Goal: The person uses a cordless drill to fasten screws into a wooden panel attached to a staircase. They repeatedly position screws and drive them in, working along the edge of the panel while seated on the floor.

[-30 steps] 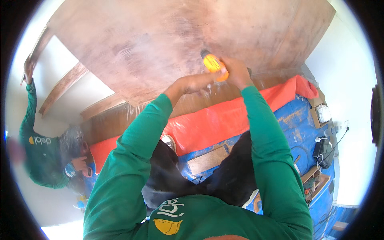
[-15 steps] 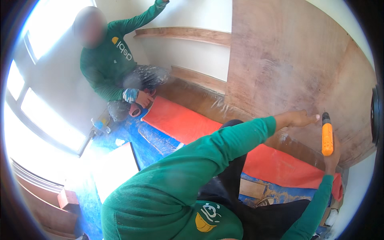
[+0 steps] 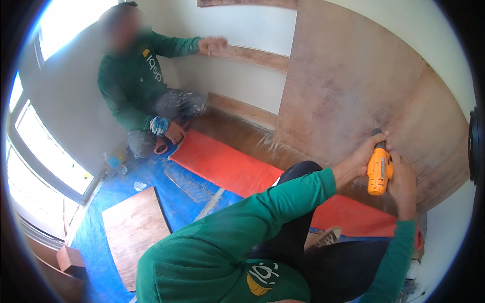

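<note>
Right grip [image 3: 403, 177]: closed round the handle of an orange drill [image 3: 378, 174], the fingers partly hidden behind the tool. The drill body lies immediately left of this grip, its rear toward the wearer and its dark chuck [image 3: 378, 137] pointing away, toward a wooden panel [image 3: 343, 86]. Left grip [image 3: 359, 157]: positioned at the drill's front left side, fingers passing behind the chuck, one fingertip showing beyond it; whether these fingers are clenched on anything cannot be determined. Contact between the drill's tip and the panel cannot be confirmed.

The panel stands upright against a pale wall. Along its foot runs a brown strip of floor [image 3: 242, 129], dusted white; nearer the wearer lies a long red sheet [image 3: 227, 164], passing behind the wearer's raised knee. Blue floor covering [image 3: 189, 209] extends beyond, with a loose wooden board [image 3: 136, 230] flat upon it.

To the left, a co-worker [image 3: 126, 86] crouches, one hand raised near a horizontal wooden batten [image 3: 260, 56], the other lowered beside the red sheet's far end. Windows [image 3: 50, 146] line the left side.
</note>
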`<state>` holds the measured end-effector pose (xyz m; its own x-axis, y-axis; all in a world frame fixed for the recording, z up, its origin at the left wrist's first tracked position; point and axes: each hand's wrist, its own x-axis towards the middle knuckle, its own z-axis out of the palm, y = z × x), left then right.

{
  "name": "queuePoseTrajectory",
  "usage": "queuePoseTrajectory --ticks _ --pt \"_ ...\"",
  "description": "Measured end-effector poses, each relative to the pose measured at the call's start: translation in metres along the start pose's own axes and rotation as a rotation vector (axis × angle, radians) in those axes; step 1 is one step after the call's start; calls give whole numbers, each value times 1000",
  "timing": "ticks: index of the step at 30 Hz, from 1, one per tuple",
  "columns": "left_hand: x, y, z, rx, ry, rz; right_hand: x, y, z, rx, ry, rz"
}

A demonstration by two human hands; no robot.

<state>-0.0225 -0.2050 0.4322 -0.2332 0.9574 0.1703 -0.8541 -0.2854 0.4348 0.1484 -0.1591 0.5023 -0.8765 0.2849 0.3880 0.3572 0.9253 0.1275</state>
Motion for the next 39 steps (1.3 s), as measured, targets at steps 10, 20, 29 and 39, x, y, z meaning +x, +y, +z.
queuePoseTrajectory --ticks 10,20,29,39 --pt "-42 36 -16 331 191 190 -124 75 88 705 289 288" --pt "-135 95 -18 1191 465 243 -547 184 290 460 -42 846" --pt "-147 109 30 1635 229 -65 -496 -18 297 1219 -664 871" --pt "-115 128 -32 1675 6 -171 -298 -122 347 1235 -927 775"
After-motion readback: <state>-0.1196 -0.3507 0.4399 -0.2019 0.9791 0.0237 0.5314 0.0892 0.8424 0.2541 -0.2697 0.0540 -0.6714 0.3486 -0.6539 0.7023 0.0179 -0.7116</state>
